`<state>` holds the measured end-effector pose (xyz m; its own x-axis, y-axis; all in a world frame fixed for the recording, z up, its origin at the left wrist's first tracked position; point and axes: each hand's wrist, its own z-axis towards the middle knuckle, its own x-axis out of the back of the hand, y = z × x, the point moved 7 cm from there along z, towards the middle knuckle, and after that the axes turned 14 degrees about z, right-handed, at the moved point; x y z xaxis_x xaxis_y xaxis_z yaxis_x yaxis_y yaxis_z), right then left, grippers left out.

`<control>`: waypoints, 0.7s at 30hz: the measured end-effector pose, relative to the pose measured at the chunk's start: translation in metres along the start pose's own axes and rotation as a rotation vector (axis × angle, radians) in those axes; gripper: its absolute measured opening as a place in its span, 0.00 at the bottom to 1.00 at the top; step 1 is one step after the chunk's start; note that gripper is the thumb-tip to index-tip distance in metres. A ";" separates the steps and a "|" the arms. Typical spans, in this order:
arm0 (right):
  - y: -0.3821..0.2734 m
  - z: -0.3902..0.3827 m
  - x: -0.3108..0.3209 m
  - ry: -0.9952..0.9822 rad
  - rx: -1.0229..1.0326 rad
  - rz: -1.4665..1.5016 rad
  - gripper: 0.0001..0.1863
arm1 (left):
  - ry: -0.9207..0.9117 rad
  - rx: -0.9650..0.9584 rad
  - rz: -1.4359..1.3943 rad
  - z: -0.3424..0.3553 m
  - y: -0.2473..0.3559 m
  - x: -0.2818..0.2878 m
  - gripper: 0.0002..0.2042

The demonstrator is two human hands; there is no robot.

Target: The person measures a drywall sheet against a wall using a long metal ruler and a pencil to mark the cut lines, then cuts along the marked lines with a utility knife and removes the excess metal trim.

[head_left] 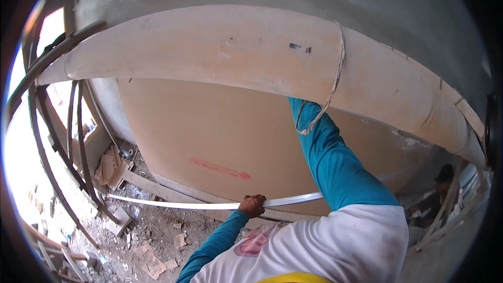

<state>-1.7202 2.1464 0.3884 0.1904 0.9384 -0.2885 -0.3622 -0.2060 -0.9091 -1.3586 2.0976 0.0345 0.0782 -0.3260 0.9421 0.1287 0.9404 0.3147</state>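
Left hand (253, 206) is clamped around a long silver bar (183, 205), held low before the beige wall (209, 131). Right hand is hidden behind a broad pale plank (199, 47); its grip cannot be told. Rubble litters the floor (191, 229).

My right hand was out of sight behind the broad pale beam (209, 47); only the teal sleeve (340, 162) led up to it, grip unreadable. That arm also covered part of the silver strip (183, 206). Left hand (252, 206): finger undersides hidden. Person (432, 204) at right: dim, partly behind poles (449, 199), hands unclear. Yellow band (296, 278): cut by the lower edge.
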 end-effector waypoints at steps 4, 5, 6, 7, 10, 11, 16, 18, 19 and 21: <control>-0.023 0.005 0.035 -0.101 0.197 -0.254 0.20 | -0.036 0.005 -0.041 0.001 -0.005 0.000 0.22; -0.030 0.006 0.042 -0.124 0.254 -0.324 0.20 | -0.068 0.005 -0.046 0.002 -0.006 -0.003 0.22; -0.039 0.008 0.047 -0.154 0.316 -0.396 0.20 | -0.050 -0.015 -0.030 0.005 -0.005 -0.003 0.22; -0.050 0.010 0.049 -0.186 0.382 -0.472 0.20 | -0.035 -0.033 -0.007 0.007 -0.004 -0.004 0.21; -0.073 0.015 0.042 -0.309 0.584 -0.694 0.20 | 0.008 -0.013 -0.029 0.016 -0.007 -0.006 0.20; -0.080 0.018 0.038 -0.354 0.640 -0.756 0.20 | 0.005 0.012 -0.046 0.019 -0.008 -0.008 0.19; -0.093 0.017 0.023 -0.546 0.842 -0.950 0.20 | 0.064 0.111 -0.003 0.024 -0.009 -0.006 0.16; -0.093 0.012 0.017 -0.618 0.895 -0.983 0.20 | 0.038 0.109 -0.011 0.024 -0.008 -0.009 0.16; -0.092 0.007 0.014 -0.661 0.922 -0.989 0.20 | 0.053 0.137 -0.018 0.024 -0.009 -0.009 0.16; -0.089 -0.008 0.003 -0.754 0.984 -0.984 0.21 | 0.029 0.131 -0.036 0.024 -0.007 -0.015 0.18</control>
<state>-1.6802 2.1655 0.4665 0.3282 0.5691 0.7539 -0.8582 0.5131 -0.0137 -1.3840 2.0979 0.0209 0.1042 -0.3609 0.9268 0.0020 0.9319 0.3626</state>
